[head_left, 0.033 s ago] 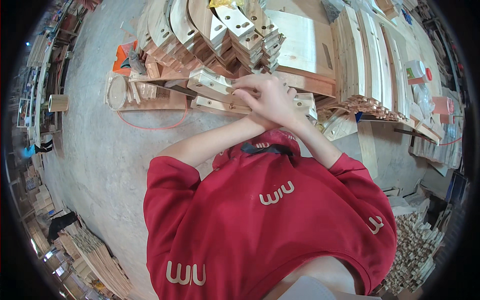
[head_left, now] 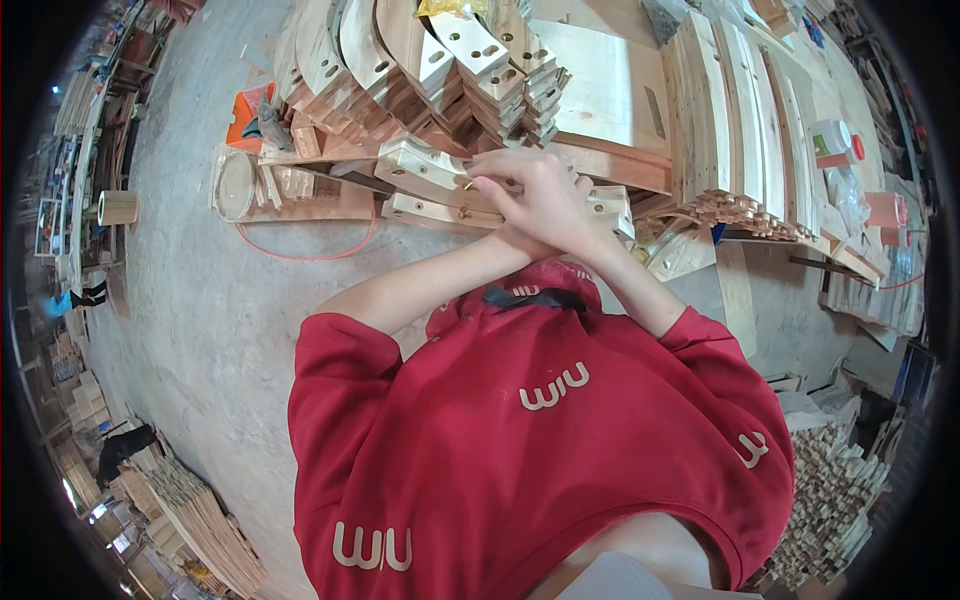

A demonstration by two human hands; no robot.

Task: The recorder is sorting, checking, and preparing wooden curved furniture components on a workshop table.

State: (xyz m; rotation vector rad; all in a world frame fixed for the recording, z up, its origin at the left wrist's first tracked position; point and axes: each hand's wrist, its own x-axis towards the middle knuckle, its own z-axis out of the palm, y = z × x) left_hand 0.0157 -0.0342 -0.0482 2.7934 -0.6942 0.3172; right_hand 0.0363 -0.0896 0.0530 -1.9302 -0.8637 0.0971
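Both hands meet over a curved wooden block [head_left: 425, 165] lying on the concrete floor [head_left: 200, 300] just ahead of the person's red shirt [head_left: 540, 440].

Right hand [head_left: 545, 205] sits on top, fingers curled down, grip closed on the block's near end, around where its upper edge meets a second curved block [head_left: 430, 212] lying just below it. Left hand [head_left: 505, 235] is mostly hidden under the right one; only the wrist and forearm show, so cannot tell if its grip is closed or apart. A small brownish bit shows at the right fingertips, too small to name.

The held block is pale wood, with a notched end pointing left. It lies across a flat board [head_left: 330, 205], touching it.

Behind the hands: a fan of stacked curved wooden pieces [head_left: 400, 70] with drilled holes, leaning on each other. To the right, a stack of upright flat planks [head_left: 740, 110]. A wide plywood panel [head_left: 600, 85] between the two stacks.

Left of the blocks: a round clear lid [head_left: 236, 185], an orange tool [head_left: 250, 115] and a thin orange cord [head_left: 310, 250] looping on the floor. Farther left, a tape roll [head_left: 118, 207], well apart. Far right, a white bottle with red cap [head_left: 835, 140] on the plank pile.
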